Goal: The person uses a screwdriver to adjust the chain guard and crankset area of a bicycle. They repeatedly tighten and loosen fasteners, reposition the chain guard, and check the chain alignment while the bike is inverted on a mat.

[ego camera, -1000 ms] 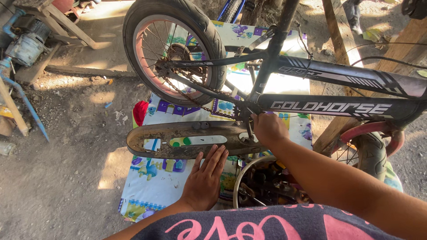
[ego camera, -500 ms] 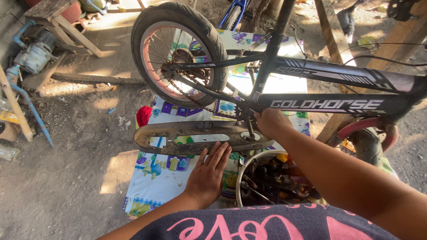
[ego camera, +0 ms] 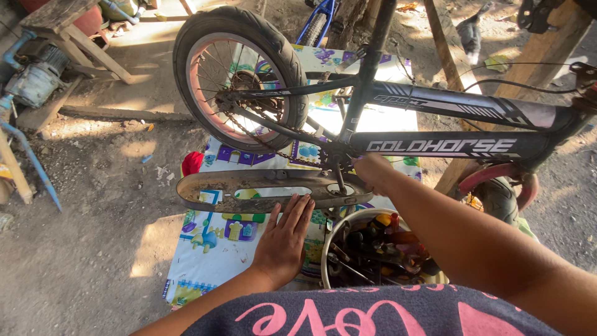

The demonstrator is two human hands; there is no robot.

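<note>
Head view: left hand point(ego camera: 283, 239) flat under chain guard point(ego camera: 261, 190), right hand point(ego camera: 373, 171) grip unclear

"Where is the left hand point(ego camera: 283, 239)?"

"It is low in the middle. The arm comes up from the bottom edge. The hand lies flat, with its back up. The fingers point(ego camera: 297, 211) are straight and close together, and they point up and a bit to the right. The thumb sticks out to the left."

"And the right hand point(ego camera: 373, 171)?"

"Its arm is long and bare. It comes in from the bottom right corner and goes up to the left. The hand is curled, with its knuckles toward us. I cannot see its fingertips."
</note>
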